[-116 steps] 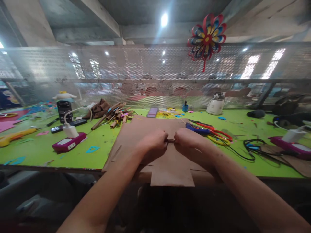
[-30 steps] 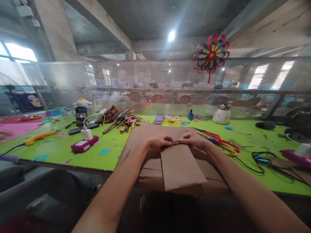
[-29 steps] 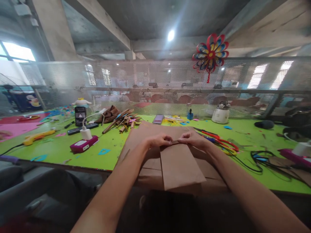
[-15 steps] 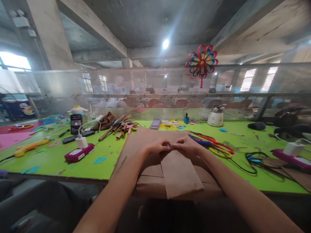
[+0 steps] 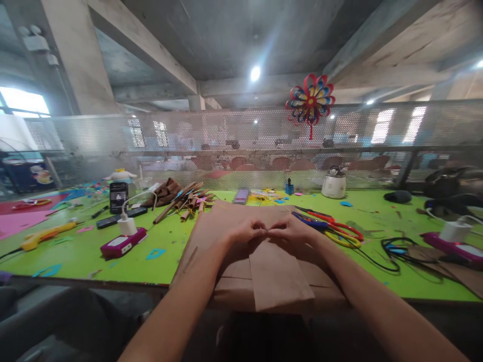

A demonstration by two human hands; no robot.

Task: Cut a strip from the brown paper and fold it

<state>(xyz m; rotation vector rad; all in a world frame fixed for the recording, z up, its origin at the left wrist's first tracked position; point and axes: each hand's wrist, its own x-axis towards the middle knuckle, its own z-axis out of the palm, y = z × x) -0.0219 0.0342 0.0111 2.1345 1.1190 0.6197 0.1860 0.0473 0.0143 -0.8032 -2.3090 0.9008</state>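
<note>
Both our hands meet at the far end of the brown paper strip (image 5: 281, 274). Left hand (image 5: 247, 232) and right hand (image 5: 289, 230) are fingertip to fingertip, each grip narrow and pinched on the strip's top edge. The strip lies on a larger kraft sheet (image 5: 211, 226) at the near edge of the green worktop (image 5: 75, 256) and overhangs toward us. Scissors (image 5: 328, 229) lie just right of the right hand, rolled paper sticks (image 5: 186, 198) well off to the left.
</note>
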